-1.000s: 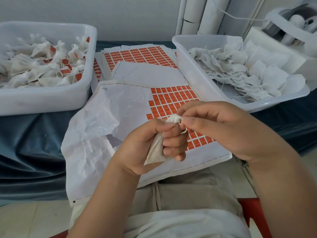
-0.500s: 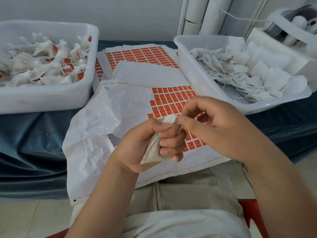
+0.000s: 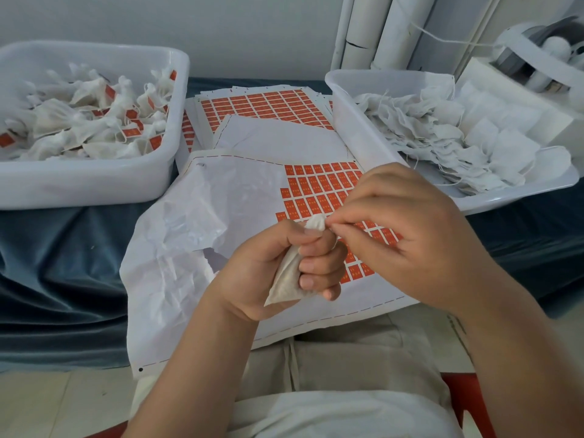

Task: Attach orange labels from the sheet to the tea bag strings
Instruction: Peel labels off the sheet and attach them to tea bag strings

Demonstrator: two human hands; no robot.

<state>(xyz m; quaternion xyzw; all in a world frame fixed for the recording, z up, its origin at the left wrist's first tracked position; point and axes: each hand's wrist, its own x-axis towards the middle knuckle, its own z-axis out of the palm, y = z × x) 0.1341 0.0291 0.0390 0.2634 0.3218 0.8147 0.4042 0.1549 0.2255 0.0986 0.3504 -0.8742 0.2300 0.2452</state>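
Tea bag (image 3: 292, 276): small white pouch held upright over the person's lap, near centre of view, above the near edge of the label sheet (image 3: 319, 188). L hand (image 3: 262, 270) grips it, fingers curled round the body, thumb up by the gathered top. R hand (image 3: 410, 235) presses thumb and forefinger tips (image 3: 344, 218) together in a pinch right at the bag's top. The string is too thin to make out.

Vs a second ago, the R fingers have gone from curled over the top to a fine pinch just right of it, and the bag has barely moved. Likely the string is being teased free, so no label is on this bag yet.

Sheet is approx. half peeled, w/ orange labels left on its right part. Under it lies dark blue cloth (image 3: 63, 248). White tub (image 3: 94, 184) at far left holds labelled bags; white tub (image 3: 357, 121) at far right holds plain ones. More label sheets (image 3: 262, 105) lie between the tubs. Pale wall and white rolls (image 3: 373, 33) behind.
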